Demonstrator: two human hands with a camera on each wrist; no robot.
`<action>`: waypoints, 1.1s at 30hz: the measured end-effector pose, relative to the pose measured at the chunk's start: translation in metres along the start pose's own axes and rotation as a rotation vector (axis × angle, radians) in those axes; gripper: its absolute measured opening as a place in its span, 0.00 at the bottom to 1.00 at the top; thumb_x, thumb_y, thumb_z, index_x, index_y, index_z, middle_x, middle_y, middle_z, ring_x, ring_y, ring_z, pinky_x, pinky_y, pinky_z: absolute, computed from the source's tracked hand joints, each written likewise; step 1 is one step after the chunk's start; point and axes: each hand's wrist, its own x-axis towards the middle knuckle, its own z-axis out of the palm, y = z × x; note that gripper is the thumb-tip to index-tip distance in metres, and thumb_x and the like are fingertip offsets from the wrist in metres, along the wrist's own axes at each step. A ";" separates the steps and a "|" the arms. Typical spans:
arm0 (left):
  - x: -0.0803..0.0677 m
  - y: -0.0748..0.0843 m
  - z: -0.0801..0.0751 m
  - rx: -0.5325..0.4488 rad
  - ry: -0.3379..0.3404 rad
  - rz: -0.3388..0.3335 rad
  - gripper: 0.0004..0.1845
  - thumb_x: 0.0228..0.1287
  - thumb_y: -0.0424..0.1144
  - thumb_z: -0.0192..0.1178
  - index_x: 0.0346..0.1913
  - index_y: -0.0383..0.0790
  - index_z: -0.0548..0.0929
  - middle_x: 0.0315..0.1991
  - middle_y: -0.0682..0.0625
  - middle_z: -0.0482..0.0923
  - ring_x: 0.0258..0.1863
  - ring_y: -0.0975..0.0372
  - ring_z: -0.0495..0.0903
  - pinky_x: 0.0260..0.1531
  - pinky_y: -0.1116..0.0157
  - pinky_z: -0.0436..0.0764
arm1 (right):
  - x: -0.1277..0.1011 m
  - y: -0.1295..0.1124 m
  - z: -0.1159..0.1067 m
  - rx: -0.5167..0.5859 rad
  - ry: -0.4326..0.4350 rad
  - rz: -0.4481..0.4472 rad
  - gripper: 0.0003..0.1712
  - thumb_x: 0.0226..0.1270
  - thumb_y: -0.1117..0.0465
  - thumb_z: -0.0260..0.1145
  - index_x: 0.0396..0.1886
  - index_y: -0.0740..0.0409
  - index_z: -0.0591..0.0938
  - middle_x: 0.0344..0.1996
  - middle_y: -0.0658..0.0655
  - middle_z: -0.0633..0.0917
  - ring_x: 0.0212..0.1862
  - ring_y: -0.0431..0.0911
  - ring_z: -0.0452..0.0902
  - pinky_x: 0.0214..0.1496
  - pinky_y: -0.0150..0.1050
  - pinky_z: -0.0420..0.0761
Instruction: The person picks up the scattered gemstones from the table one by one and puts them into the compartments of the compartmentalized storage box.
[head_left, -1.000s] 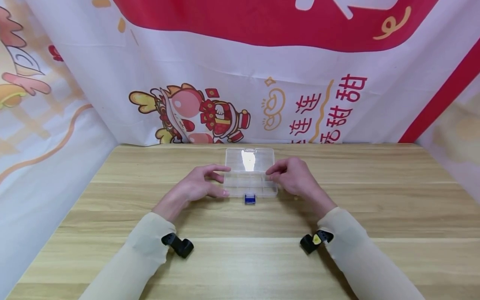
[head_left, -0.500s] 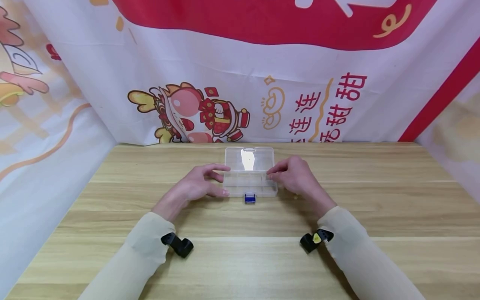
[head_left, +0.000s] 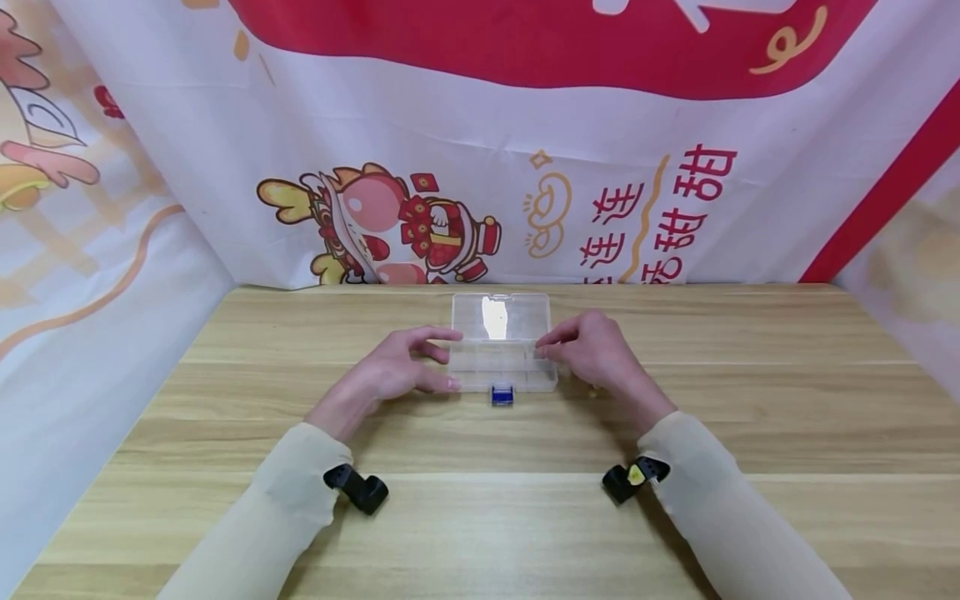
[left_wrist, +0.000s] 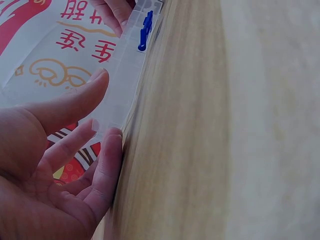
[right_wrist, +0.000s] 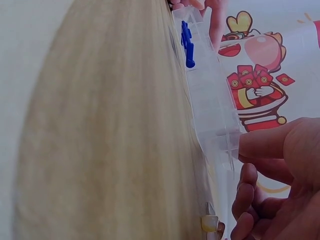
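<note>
The box, clear plastic and partitioned, sits near the far edge of the worktop, about midway across and between your hands. Its lid is folded back on the far side and carries a bright patch of glare; whether it lies quite flat cannot be determined. The blue latch is on the near side, roughly at the middle of that edge, and stands out toward you. Your left hand is at the left end of the box; its grip is released, thumb and fingers spread apart about that end, with the thumb by the near corner and a forefinger by the hinge line. Your right hand is at the right end, its grip engaged: thumb and forefinger pinch clear plastic there, though whether this is the end wall or a partition cannot be told. The remaining right fingers are curled in below. A small yellowish piece lies on the worktop just beyond the right end, close to your right hand; its nature is not clear. You wear pale sleeves, with a black fitting at each cuff, the right one bearing a yellow mark. Behind the worktop hangs a white cloth printed with a broad red area, a cartoon figure and red characters.
</note>
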 end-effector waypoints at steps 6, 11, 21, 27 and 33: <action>0.000 0.000 0.001 0.000 -0.001 0.001 0.37 0.59 0.38 0.80 0.71 0.62 0.80 0.63 0.46 0.78 0.59 0.51 0.79 0.59 0.58 0.80 | 0.000 0.002 -0.001 -0.015 -0.001 -0.005 0.09 0.72 0.57 0.73 0.48 0.50 0.93 0.49 0.57 0.89 0.40 0.50 0.76 0.37 0.38 0.76; 0.000 0.001 0.001 0.006 0.000 -0.003 0.37 0.58 0.39 0.80 0.70 0.63 0.80 0.63 0.46 0.79 0.60 0.51 0.79 0.62 0.56 0.79 | 0.001 0.004 -0.002 -0.014 -0.004 0.000 0.09 0.72 0.56 0.74 0.47 0.49 0.93 0.49 0.57 0.90 0.40 0.49 0.76 0.36 0.38 0.76; -0.001 0.000 0.000 -0.005 0.002 -0.004 0.37 0.58 0.39 0.80 0.71 0.62 0.79 0.63 0.46 0.79 0.60 0.51 0.79 0.61 0.57 0.80 | 0.002 0.006 -0.004 -0.007 -0.014 -0.058 0.08 0.73 0.55 0.73 0.47 0.46 0.93 0.50 0.55 0.89 0.40 0.50 0.76 0.37 0.39 0.75; 0.000 -0.001 -0.001 -0.013 -0.006 0.001 0.38 0.58 0.39 0.80 0.72 0.62 0.79 0.63 0.45 0.79 0.59 0.51 0.79 0.59 0.59 0.81 | 0.004 0.012 -0.014 0.085 -0.024 -0.082 0.10 0.76 0.54 0.70 0.50 0.44 0.92 0.49 0.54 0.88 0.45 0.51 0.76 0.43 0.41 0.77; 0.000 -0.001 -0.001 -0.020 -0.012 -0.001 0.38 0.58 0.39 0.80 0.72 0.62 0.79 0.64 0.45 0.78 0.59 0.51 0.79 0.57 0.61 0.81 | 0.006 0.019 -0.025 0.167 -0.038 -0.061 0.12 0.77 0.52 0.68 0.55 0.44 0.91 0.53 0.53 0.87 0.47 0.53 0.76 0.45 0.41 0.79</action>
